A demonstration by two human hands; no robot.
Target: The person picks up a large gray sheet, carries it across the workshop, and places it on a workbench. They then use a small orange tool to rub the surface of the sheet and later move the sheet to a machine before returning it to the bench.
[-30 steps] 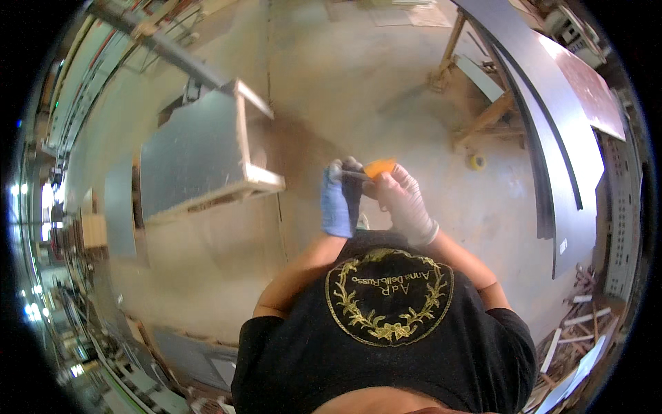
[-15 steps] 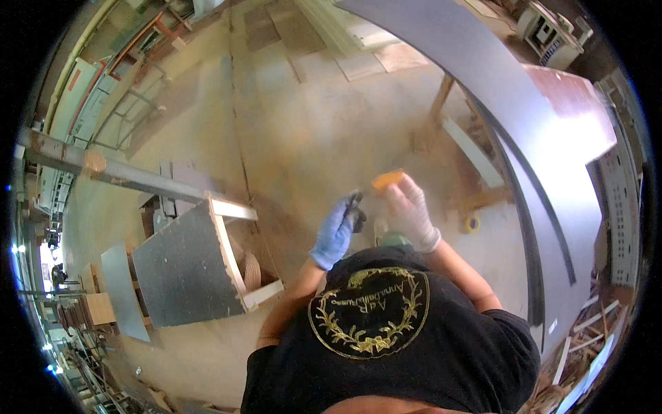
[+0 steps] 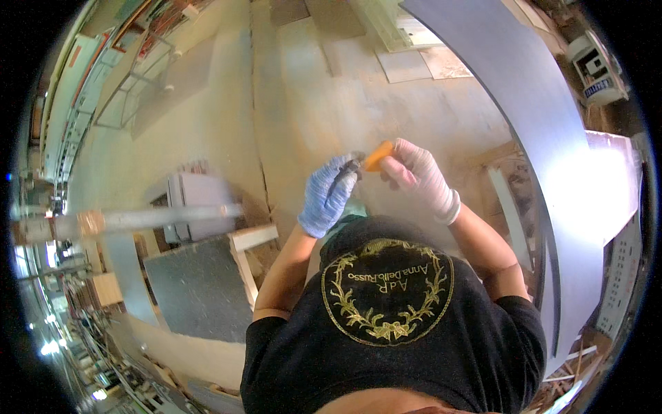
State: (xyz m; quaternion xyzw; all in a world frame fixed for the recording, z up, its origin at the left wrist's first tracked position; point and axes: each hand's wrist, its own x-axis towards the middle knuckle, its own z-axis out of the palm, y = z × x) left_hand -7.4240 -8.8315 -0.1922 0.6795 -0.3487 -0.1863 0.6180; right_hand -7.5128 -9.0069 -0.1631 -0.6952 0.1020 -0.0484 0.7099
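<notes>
At the frame's centre, shows blue on the left glove [image 3: 324,196], blackish at the fingertips [image 3: 356,164], and off-white on the right glove [image 3: 425,178]. Carries plain orange on the small piece [image 3: 378,158] there. At lower centre, displays black on the T-shirt [image 3: 386,366], with 1 gold wreath [image 3: 392,328] around gold lettering [image 3: 407,281]. Gleams silvery grey on the long sheet [image 3: 531,103] at right. At left, shows dark grey with pale flecks on the panel [image 3: 200,290].

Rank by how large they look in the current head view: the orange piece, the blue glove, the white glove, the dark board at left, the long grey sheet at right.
1. Long grey sheet
2. Dark board
3. Blue glove and white glove: too alike to rank
4. Orange piece
</notes>
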